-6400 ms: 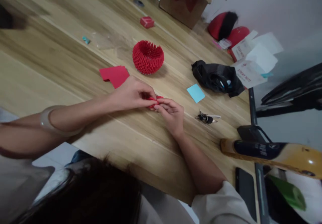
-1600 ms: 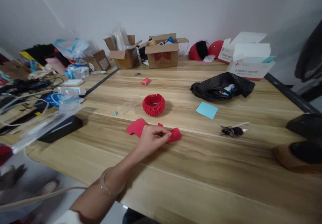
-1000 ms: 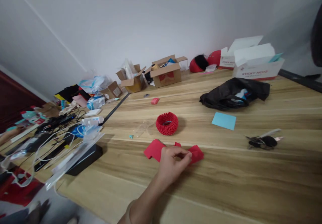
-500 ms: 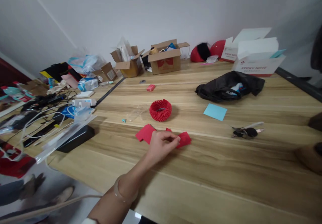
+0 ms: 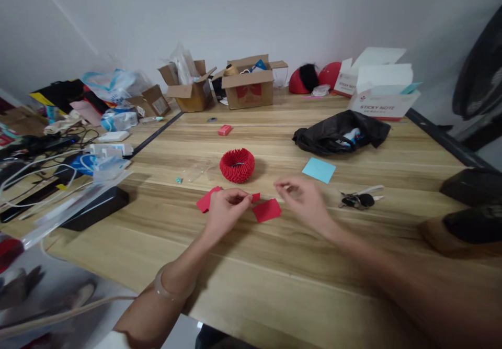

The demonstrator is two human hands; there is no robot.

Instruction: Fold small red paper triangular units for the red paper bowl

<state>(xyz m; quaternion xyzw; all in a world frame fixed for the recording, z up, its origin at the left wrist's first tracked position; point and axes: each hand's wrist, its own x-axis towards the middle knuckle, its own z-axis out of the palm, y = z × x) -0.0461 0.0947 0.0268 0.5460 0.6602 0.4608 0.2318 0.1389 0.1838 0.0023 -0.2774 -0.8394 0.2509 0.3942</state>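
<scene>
My left hand [image 5: 227, 210] is closed in a pinch above red paper; whatever lies between its fingertips is too small to make out. Red paper [image 5: 206, 200] shows to its left, and a flat red piece [image 5: 267, 211] lies on the table to its right. My right hand [image 5: 304, 202], slightly blurred, hovers right of that piece, thumb and forefinger brought together, with nothing clear between them. Behind both hands stands a round red bowl [image 5: 237, 165] built of small folded pieces. A blue paper [image 5: 319, 170] lies beyond my right hand.
A small red block [image 5: 225, 130] sits behind the bowl. On the right are a black bag [image 5: 333, 134] and scissors [image 5: 358, 199]. Cardboard boxes [image 5: 251, 90] line the wall. Cables and a black box [image 5: 98, 207] crowd the left. A person's feet show at lower left.
My right hand has come into view from the right. My left hand has moved off the right-hand red piece, which now shows fully. The view has shifted slightly.
</scene>
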